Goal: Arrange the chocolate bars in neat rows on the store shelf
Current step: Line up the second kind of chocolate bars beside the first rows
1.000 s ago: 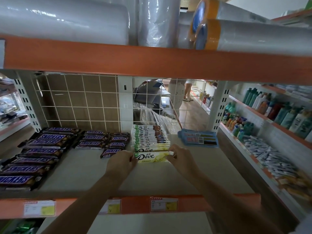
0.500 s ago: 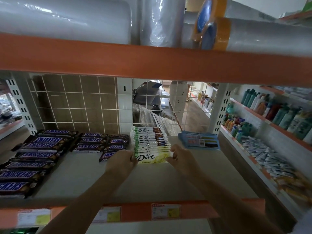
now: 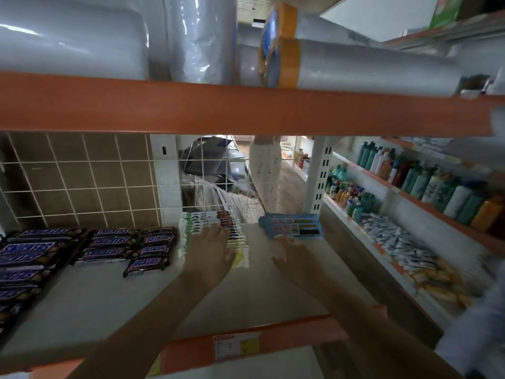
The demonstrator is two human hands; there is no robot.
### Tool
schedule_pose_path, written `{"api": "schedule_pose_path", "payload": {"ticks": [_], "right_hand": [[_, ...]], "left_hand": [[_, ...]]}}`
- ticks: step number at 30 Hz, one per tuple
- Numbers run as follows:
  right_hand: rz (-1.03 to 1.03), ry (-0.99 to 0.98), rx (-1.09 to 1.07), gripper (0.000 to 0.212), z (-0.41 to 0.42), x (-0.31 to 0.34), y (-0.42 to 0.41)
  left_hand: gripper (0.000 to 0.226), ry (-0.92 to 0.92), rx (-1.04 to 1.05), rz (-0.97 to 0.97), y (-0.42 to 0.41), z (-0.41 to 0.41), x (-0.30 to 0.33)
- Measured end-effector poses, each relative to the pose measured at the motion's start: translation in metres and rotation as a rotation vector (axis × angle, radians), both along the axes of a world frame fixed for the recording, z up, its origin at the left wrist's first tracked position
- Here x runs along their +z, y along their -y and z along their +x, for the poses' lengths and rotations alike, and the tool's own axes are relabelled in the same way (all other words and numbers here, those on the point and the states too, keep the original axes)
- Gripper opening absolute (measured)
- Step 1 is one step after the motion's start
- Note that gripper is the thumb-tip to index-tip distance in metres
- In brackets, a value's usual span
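Observation:
A row of white Dove chocolate bars (image 3: pixel 210 218) runs front to back in the middle of the grey shelf (image 3: pixel 109 302). My left hand (image 3: pixel 209 251) lies flat on top of the front bars of that row, fingers straight. My right hand (image 3: pixel 293 255) hovers open to the right of the row, fingers spread, holding nothing, just in front of a stack of blue chocolate bars (image 3: pixel 293 227). Rows of brown Snickers bars (image 3: pixel 114 243) fill the shelf's left side, with one bar (image 3: pixel 144 266) askew at the front.
A wire grid (image 3: pixel 82 181) backs the shelf. The orange upper shelf beam (image 3: pixel 246 105) overhangs, carrying plastic rolls (image 3: pixel 355 64). An orange front lip with a price label (image 3: pixel 236 348) edges the shelf. Bottles (image 3: pixel 437 181) and tubes line shelves at right. A person stands beyond the grid.
Both hands let go of the front Dove bar. My left hand moved onto the top of the row; my right hand opened and swung right toward the blue stack. The camera shifted right.

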State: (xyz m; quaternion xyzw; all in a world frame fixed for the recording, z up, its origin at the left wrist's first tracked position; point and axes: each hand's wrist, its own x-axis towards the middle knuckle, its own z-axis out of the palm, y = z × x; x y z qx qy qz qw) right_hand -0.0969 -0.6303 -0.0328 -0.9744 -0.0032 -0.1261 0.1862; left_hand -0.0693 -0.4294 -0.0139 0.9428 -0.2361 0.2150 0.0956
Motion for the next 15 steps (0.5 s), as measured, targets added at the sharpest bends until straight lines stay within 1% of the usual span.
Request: {"api": "schedule_pose_path", "payload": {"ticks": [2, 4, 5, 7, 9, 13, 15], "right_hand": [[-0.073, -0.005, -0.057, 0.051, -0.003, 0.002, 0.010], [-0.158, 0.010, -0.089, 0.051, -0.005, 0.001, 0.023], [-0.166, 0.011, -0.093, 0.052, -0.006, 0.000, 0.030], [-0.138, -0.002, -0.100, 0.056, -0.007, -0.002, 0.043], [-0.099, -0.029, -0.124, 0.058, -0.011, -0.001, 0.053], [-0.077, -0.060, -0.158, 0.058, -0.018, 0.000, 0.071], [-0.077, -0.078, -0.169, 0.058, -0.020, -0.002, 0.078]], "left_hand": [[0.030, 0.014, -0.061, 0.031, 0.022, -0.001, 0.006], [0.036, -0.045, -0.100, 0.010, 0.045, -0.001, 0.007], [0.038, -0.064, -0.119, 0.025, 0.055, 0.001, 0.005], [0.042, -0.049, -0.149, 0.045, 0.073, 0.007, -0.002], [0.045, -0.074, -0.166, 0.085, 0.089, 0.008, -0.006], [0.055, -0.110, -0.161, 0.191, 0.111, 0.010, -0.015], [0.056, -0.152, -0.158, 0.213, 0.117, 0.011, -0.021]]}}
